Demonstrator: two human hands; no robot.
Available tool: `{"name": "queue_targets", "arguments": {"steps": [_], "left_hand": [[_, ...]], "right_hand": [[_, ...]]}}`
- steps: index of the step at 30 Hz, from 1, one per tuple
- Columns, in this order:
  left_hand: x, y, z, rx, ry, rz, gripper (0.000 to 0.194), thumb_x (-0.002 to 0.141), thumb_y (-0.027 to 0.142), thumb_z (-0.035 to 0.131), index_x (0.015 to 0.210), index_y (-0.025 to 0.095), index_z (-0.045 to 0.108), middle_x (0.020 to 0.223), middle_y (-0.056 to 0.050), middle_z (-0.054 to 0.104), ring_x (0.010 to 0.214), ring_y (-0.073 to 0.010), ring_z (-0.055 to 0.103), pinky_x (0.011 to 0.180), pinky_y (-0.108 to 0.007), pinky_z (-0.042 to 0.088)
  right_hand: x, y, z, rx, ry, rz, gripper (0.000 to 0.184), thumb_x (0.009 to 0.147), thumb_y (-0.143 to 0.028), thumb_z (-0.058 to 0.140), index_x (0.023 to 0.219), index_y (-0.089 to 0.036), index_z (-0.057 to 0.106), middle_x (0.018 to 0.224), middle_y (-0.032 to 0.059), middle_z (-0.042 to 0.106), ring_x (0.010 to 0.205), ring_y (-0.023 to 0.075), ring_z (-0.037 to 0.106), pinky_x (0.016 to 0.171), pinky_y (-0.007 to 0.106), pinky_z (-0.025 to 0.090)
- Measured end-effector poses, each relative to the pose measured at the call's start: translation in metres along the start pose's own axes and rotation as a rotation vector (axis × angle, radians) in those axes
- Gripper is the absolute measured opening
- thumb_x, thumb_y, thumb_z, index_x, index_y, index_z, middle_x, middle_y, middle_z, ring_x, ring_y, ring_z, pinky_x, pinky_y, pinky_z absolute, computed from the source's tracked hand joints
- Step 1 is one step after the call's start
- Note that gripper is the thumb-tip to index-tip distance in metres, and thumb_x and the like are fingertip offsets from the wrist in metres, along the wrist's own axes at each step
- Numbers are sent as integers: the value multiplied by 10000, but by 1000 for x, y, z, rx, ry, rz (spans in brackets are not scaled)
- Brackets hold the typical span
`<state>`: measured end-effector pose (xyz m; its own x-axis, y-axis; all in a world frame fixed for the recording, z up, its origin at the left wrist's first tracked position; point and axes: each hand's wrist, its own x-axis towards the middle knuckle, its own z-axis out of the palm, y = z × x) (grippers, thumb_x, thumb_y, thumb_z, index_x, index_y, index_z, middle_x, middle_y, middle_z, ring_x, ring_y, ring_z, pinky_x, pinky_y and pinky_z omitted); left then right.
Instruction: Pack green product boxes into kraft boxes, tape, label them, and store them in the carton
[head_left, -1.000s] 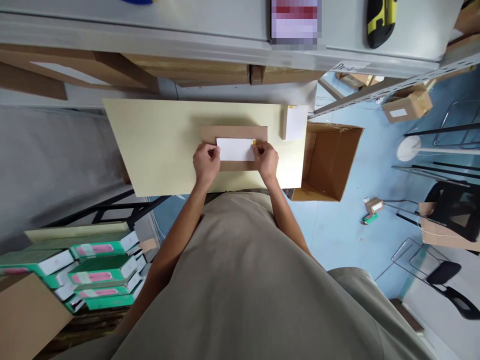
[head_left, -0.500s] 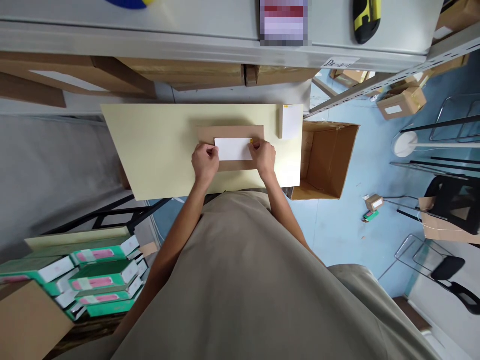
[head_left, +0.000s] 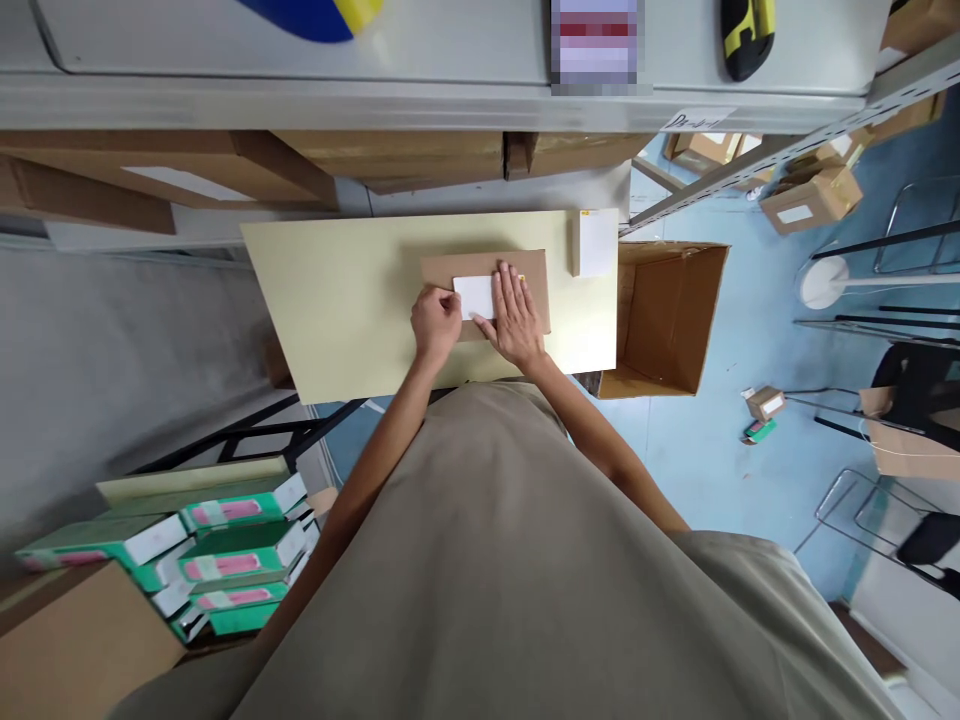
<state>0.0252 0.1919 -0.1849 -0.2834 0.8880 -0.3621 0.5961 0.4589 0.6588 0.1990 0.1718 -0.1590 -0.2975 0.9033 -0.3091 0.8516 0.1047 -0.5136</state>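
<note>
L hand in pinch on rect. wht label over cardbd, R hand flat.

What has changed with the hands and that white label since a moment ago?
The right hand has let go of its pinch at the right end of the white label, shifted inward, and now lies flat over that end, fingers stretched forward. The left hand stays at the label's left end; the label remains on the brown cardboard box.
</note>
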Motion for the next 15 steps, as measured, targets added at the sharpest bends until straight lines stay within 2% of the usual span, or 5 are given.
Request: {"name": "queue_targets", "arguments": {"steps": [3, 7, 11, 15], "left_hand": [[0, -2, -1, -13, -19, 26, 153, 963, 266, 660, 820, 236, 705, 953, -107, 811, 952, -289, 718, 959, -410, 533], [-4, -4, -6, -32, -78, 91, 156, 1007, 284, 634, 880, 227, 704, 1035, -142, 808, 989, -298, 726, 1001, -425, 530], [-8, -10, -9, -78, -107, 166, 138, 1030, 279, 589, 959, 234, 699, 1129, -166, 796, 1097, -325, 729, 1091, -461, 519], [-7, -14, -11, -124, -153, 163, 117, 1028, 238, 575, 1082, 214, 676, 1259, -215, 786, 1250, -359, 724, 1169, -497, 492]], "right_hand": [[1, -9, 15, 18, 8, 30, 932, 1138, -680, 419, 1828, -89, 210, 1910, 174, 198, 1804, 357, 39, 1464, 623, 147], [4, -32, 30, 16, -20, -64, 834, 1161, -541, 383, 1826, -72, 200, 1915, 162, 175, 1805, 306, 74, 1476, 560, 106], [5, -42, 34, 4, -38, -69, 811, 1142, -473, 395, 1823, -73, 213, 1915, 157, 167, 1804, 298, 75, 1471, 555, 97], [3, -43, 37, -29, -21, -57, 805, 1131, -445, 416, 1812, -54, 238, 1914, 165, 139, 1804, 295, 77, 1466, 535, 92]]}}
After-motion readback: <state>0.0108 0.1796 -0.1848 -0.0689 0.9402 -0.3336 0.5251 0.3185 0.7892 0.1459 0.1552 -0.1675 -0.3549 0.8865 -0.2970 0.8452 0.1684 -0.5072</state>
